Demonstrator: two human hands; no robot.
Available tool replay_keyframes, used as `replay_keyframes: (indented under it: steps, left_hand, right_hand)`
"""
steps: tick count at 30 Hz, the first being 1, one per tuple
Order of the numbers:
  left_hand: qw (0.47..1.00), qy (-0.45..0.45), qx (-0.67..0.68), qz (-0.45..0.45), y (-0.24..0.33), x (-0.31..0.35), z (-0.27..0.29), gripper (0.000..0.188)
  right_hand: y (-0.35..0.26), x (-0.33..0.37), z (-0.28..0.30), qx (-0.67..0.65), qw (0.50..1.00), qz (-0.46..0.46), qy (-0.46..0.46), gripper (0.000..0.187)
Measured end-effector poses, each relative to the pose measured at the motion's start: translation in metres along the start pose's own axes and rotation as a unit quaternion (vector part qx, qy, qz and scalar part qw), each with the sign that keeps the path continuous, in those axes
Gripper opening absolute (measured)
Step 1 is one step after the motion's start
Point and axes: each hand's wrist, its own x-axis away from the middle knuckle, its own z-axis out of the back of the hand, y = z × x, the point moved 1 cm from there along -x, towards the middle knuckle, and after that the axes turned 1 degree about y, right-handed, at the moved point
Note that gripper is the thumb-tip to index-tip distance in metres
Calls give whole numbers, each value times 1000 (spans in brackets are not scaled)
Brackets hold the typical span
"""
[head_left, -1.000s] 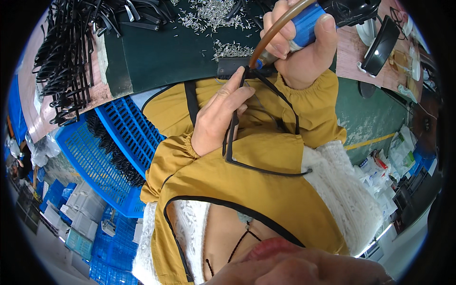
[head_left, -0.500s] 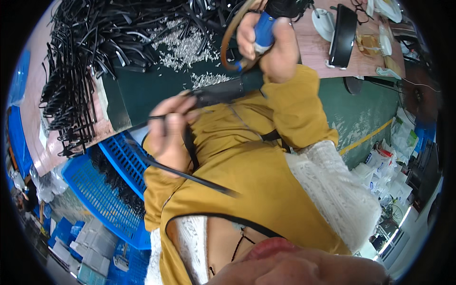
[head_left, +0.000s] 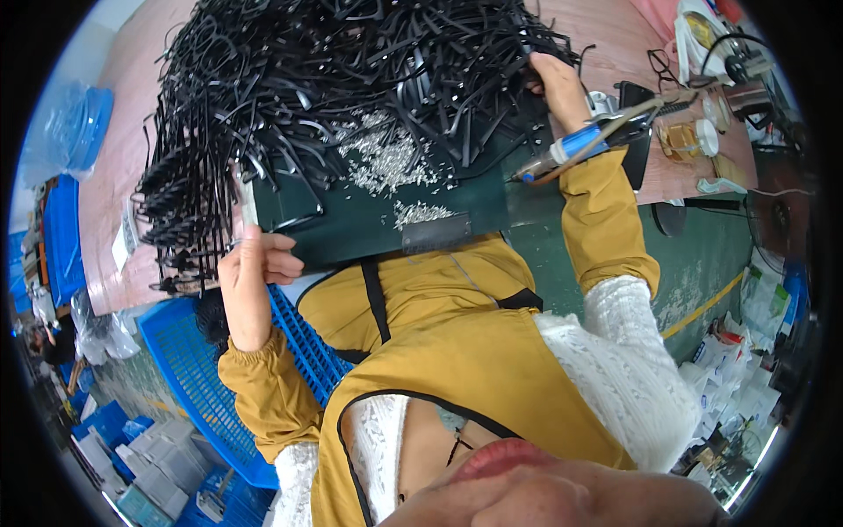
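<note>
I view the black eyewear heap (head_left: 290,61) on the desk (head_left: 118,167); at the heap's right edge, the right hand (head_left: 560,86), fingers bent, hold indeterminable to me; at the heap's lower left, the left hand (head_left: 253,277), half-open, nothing visibly gripped.

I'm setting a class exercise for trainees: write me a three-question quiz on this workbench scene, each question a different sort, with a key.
1. Multiple choice: where is the right hand?
A) in the blue basket
B) at the black pile
C) on the black block

2. True or false: the blue tool is beside the left hand.

3. Short answer: which silver heap is nearer the black block, the larger heap or the smaller heap?

Key:
1. B
2. False; the blue tool is near the right hand.
3. The smaller heap.
</note>
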Motion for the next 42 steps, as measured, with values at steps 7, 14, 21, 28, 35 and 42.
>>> replay_keyframes:
  steps: [7,14,21,28,35,42]
  left_hand:
    - [927,-128,-143,-321,105,-50,-89,27]
    - [722,-153,-243,-630,149,-130,-233,26]
    - [569,-60,-430,-698,132,-162,-281,26]
    - [635,48,-482,-602,185,-138,-211,15]
    - [761,81,-410,-496,165,-118,-110,20]
    - [845,-125,471,-221,31,-37,-109,29]
  right_hand:
    - [-46,2,-5,233,943,232,43,22]
    - [-38,-45,36,524,828,48,195,44]
    - [-8,-42,35,475,866,151,28,34]
    - [-52,-13,35,507,823,256,-19,23]
    - [-44,69,81,375,922,34,93,27]
    - [-62,216,-22,-16,988,112,101,41]
